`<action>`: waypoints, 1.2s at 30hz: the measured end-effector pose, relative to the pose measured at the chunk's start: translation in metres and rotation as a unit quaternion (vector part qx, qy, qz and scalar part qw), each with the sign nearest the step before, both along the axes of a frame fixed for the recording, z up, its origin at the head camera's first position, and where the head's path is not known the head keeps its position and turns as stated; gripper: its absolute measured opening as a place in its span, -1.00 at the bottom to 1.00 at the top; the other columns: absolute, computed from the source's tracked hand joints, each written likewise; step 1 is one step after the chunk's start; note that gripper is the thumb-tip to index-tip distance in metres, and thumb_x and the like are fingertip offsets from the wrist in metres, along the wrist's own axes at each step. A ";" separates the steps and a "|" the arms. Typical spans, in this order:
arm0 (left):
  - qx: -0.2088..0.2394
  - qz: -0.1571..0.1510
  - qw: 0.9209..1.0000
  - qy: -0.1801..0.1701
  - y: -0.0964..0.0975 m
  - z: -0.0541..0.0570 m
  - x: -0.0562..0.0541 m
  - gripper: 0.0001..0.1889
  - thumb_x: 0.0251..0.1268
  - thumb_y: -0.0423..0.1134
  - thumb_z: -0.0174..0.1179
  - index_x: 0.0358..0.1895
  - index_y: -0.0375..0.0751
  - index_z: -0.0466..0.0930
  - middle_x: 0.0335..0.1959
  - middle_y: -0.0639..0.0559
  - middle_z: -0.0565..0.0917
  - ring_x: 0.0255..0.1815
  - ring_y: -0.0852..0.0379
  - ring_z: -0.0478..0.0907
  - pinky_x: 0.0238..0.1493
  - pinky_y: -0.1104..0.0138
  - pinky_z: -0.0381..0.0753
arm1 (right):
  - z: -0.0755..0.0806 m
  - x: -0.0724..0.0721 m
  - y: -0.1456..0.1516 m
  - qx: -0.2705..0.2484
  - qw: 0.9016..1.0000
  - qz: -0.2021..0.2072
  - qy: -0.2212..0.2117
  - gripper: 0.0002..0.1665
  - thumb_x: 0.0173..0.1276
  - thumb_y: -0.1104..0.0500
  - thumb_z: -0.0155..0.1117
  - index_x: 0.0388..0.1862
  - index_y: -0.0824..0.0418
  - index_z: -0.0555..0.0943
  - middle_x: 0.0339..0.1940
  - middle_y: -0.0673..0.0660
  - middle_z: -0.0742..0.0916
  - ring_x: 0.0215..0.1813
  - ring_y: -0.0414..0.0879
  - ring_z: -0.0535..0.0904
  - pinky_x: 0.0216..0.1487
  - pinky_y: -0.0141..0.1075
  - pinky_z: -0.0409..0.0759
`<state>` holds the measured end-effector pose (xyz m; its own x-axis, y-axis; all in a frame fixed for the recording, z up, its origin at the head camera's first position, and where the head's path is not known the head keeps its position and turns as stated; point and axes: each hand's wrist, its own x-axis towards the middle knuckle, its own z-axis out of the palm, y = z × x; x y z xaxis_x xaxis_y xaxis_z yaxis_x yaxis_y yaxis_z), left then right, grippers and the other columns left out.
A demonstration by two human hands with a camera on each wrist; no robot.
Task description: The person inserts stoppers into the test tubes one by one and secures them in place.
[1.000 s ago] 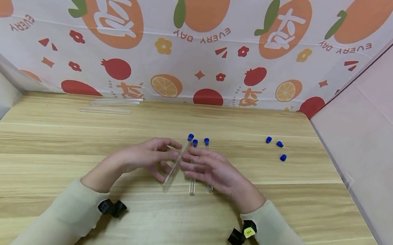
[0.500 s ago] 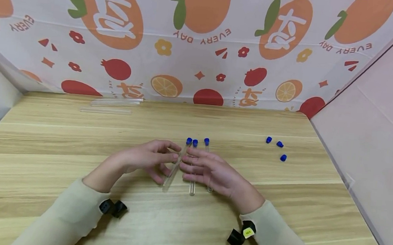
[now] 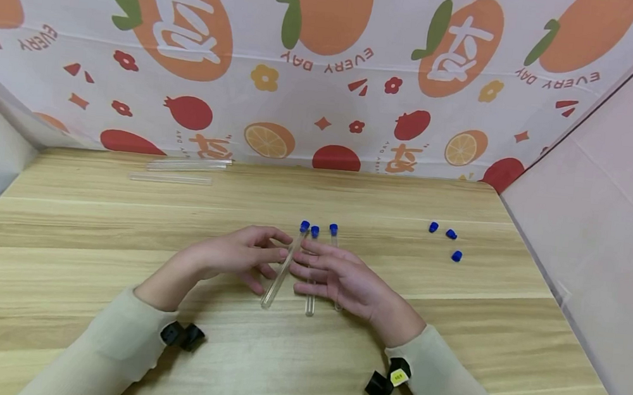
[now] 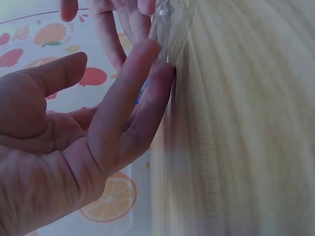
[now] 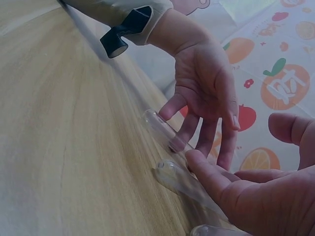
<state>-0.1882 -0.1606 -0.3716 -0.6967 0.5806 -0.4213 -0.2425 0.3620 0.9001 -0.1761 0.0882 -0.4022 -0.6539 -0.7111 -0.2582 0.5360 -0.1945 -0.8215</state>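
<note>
Three clear test tubes with blue stoppers lie on the wooden table between and under my hands. The left tube (image 3: pixel 276 281) slants, its stopper end away from me. Beside it my left hand (image 3: pixel 242 253) has its fingers loosely bent, fingertips right at the glass. From the other side my right hand (image 3: pixel 351 282) reaches with extended fingers, thumb apart, fingertips close to the same tube. This hand partly covers the middle tube (image 3: pixel 310 304) and the right tube (image 3: pixel 334 240). In the right wrist view the rounded end of the left tube (image 5: pixel 165 125) shows near the left hand's fingers.
Several clear tubes (image 3: pixel 171 178) without stoppers lie at the back left of the table (image 3: pixel 90 233). Three loose blue stoppers (image 3: pixel 451 234) lie at the right. A fruit-printed cloth (image 3: pixel 303 101) hangs behind the table.
The left tube, earlier tilted up between the hands, has been lowered onto the table and let go. Its stopper end came down beside the middle tube's; both hands have barely shifted.
</note>
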 end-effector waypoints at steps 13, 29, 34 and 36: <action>-0.006 0.000 1.000 0.009 -0.003 0.000 0.000 -0.46 0.59 -0.14 -0.01 0.47 -0.34 0.17 0.25 -0.38 0.40 0.01 -0.16 0.63 -0.14 0.04 0.75 | 0.000 0.001 -0.001 0.003 1.000 -0.001 0.001 -0.20 0.57 0.20 0.04 0.63 0.25 -0.05 0.61 0.25 0.19 0.57 0.15 0.18 0.43 0.06 0.36; -0.036 0.006 0.999 0.040 -0.013 0.001 -0.006 -0.45 0.57 -0.12 0.03 0.46 -0.32 0.21 0.30 -0.40 0.40 0.04 -0.15 0.64 -0.13 0.05 0.75 | 0.010 -0.007 0.010 0.003 0.999 -0.030 0.028 -0.29 0.59 0.25 -0.05 0.62 0.24 0.01 0.55 0.38 0.27 0.52 0.23 0.25 0.43 0.02 0.37; -0.057 0.009 0.993 0.106 -0.017 0.003 -0.010 -0.48 0.56 -0.13 0.05 0.42 -0.35 0.28 0.21 -0.40 0.49 -0.04 -0.11 0.67 -0.13 0.10 0.74 | 0.021 -0.017 0.022 0.043 0.993 -0.088 0.062 -0.38 0.57 0.22 0.02 0.55 0.17 0.21 0.50 0.41 0.35 0.44 0.22 0.40 0.38 -0.03 0.45; -0.061 0.019 0.988 0.138 -0.021 0.004 -0.013 -0.50 0.55 -0.17 0.05 0.40 -0.37 0.31 0.18 -0.39 0.52 -0.08 -0.10 0.67 -0.16 0.12 0.74 | 0.025 -0.022 0.028 0.073 0.986 -0.121 0.087 -0.41 0.55 0.21 0.07 0.51 0.15 0.27 0.46 0.41 0.40 0.39 0.21 0.46 0.34 -0.04 0.50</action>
